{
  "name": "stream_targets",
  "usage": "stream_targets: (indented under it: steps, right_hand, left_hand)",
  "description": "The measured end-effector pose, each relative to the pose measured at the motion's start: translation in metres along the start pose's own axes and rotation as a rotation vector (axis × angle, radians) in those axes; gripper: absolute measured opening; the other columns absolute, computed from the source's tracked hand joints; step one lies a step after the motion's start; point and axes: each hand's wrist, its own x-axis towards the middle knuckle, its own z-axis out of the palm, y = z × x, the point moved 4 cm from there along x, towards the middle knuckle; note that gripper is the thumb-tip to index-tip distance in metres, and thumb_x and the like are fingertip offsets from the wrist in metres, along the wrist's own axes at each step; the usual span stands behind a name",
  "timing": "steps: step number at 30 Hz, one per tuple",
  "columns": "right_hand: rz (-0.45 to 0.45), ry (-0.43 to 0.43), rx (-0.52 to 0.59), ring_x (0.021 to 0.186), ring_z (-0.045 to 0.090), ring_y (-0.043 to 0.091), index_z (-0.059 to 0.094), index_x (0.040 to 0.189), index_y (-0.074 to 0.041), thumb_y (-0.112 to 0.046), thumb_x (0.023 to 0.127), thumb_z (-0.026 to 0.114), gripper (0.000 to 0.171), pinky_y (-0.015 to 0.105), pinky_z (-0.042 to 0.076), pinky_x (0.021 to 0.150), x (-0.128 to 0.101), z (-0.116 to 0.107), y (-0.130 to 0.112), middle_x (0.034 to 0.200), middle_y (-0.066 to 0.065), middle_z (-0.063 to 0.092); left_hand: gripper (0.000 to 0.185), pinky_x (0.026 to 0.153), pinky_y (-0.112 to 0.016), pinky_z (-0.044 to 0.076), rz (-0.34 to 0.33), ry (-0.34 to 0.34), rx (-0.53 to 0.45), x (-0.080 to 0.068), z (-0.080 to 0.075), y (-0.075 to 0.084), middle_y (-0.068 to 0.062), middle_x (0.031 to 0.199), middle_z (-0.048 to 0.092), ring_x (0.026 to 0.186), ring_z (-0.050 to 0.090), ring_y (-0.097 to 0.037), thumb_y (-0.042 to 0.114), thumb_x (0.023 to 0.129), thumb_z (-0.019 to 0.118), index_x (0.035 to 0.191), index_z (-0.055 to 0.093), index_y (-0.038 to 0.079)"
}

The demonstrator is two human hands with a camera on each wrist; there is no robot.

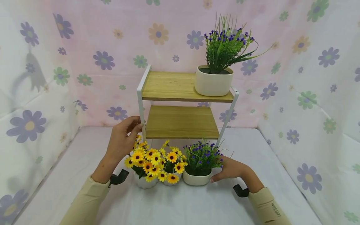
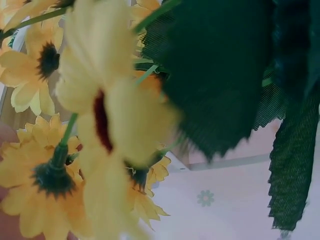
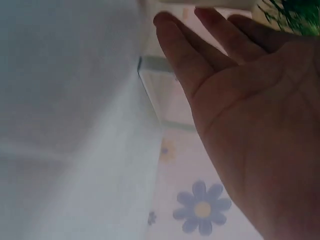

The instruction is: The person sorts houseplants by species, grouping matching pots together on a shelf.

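A two-tier shelf [image 1: 180, 122] with wooden boards and a white metal frame stands in the middle of the head view. At its left front post, my left hand [image 1: 123, 136] pinches the white upright between thumb and fingers. My right hand [image 1: 232, 168] is at the right side of a white oval pot of purple flowers [image 1: 197, 178], thumb tip close to its wall. In the right wrist view the fingers [image 3: 180, 60] are stretched out, and part of the foliage shows at the top corner. Yellow flowers [image 2: 120, 115] fill much of the left wrist view.
Another white pot of purple flowers [image 1: 214, 82] stands on the top board's right end. Two pots of yellow flowers [image 1: 146, 182] stand in front of the shelf, left of the purple one. Flower-print cloth [image 1: 112, 40] hangs around the white-covered table [image 1: 168, 209].
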Motion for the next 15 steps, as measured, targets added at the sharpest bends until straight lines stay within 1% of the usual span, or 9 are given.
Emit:
stream_targets:
  steps: [2,4,6,7,9,12,15]
  right_hand:
    - [-0.055,0.022,-0.004,0.153,0.036,0.042,0.037,0.162,-0.005,-0.045,0.077,0.096,0.111,0.067,0.032,0.122,0.004,0.005,-0.003,0.164,0.017,0.041]
    - [-0.155,0.046,-0.017,0.155,0.033,0.037,0.035,0.164,-0.009,-0.044,0.076,0.097,0.113,0.066,0.029,0.124,0.007,0.009,-0.009,0.166,0.012,0.039]
    - [-0.236,0.071,-0.045,0.154,0.033,0.033,0.034,0.163,-0.011,-0.044,0.075,0.098,0.113,0.065,0.028,0.124,0.009,0.012,-0.013,0.165,0.009,0.04]
    - [-0.256,0.085,-0.056,0.153,0.035,0.032,0.035,0.162,-0.011,-0.044,0.075,0.098,0.112,0.064,0.03,0.124,0.009,0.013,-0.014,0.163,0.007,0.041]
    - [-0.256,0.093,-0.058,0.151,0.036,0.029,0.036,0.161,-0.012,-0.045,0.075,0.097,0.111,0.063,0.031,0.123,0.011,0.015,-0.014,0.162,0.006,0.042]
    - [-0.208,0.084,-0.055,0.149,0.039,0.028,0.038,0.159,-0.013,-0.047,0.077,0.096,0.106,0.062,0.033,0.122,0.014,0.019,-0.011,0.16,0.006,0.044]
    - [-0.188,0.081,-0.054,0.147,0.04,0.028,0.038,0.158,-0.013,-0.049,0.078,0.094,0.104,0.063,0.034,0.122,0.015,0.02,-0.011,0.159,0.006,0.045]
  left_hand:
    - [0.022,0.089,-0.007,0.053,-0.001,0.001,0.0,-0.001,0.0,0.0,-0.013,0.11,0.075,0.089,0.076,-0.024,-0.003,0.103,0.064,0.124,0.07,-0.002]
    - [0.022,0.089,-0.007,0.052,0.001,0.003,0.002,-0.001,0.0,0.001,-0.014,0.11,0.075,0.089,0.076,-0.025,-0.003,0.103,0.065,0.125,0.07,-0.003]
    - [0.023,0.09,-0.007,0.052,0.002,0.004,0.006,-0.001,0.0,0.001,-0.014,0.111,0.075,0.09,0.076,-0.024,-0.003,0.103,0.065,0.125,0.07,-0.003]
    - [0.023,0.09,-0.006,0.052,0.001,0.004,0.01,-0.001,0.0,0.001,-0.014,0.111,0.075,0.09,0.076,-0.024,-0.003,0.103,0.065,0.126,0.07,-0.003]
    - [0.023,0.09,-0.006,0.051,-0.001,0.004,0.011,-0.001,0.001,0.001,-0.014,0.111,0.075,0.09,0.076,-0.024,-0.003,0.103,0.065,0.126,0.07,-0.003]
    - [0.023,0.091,-0.006,0.051,-0.004,0.004,0.011,-0.001,0.001,0.001,-0.014,0.111,0.075,0.09,0.076,-0.025,-0.003,0.103,0.065,0.126,0.07,-0.003]
    - [0.023,0.091,-0.006,0.051,-0.002,0.005,0.007,-0.001,0.0,0.002,-0.014,0.111,0.075,0.091,0.076,-0.025,-0.003,0.103,0.065,0.125,0.07,-0.003]
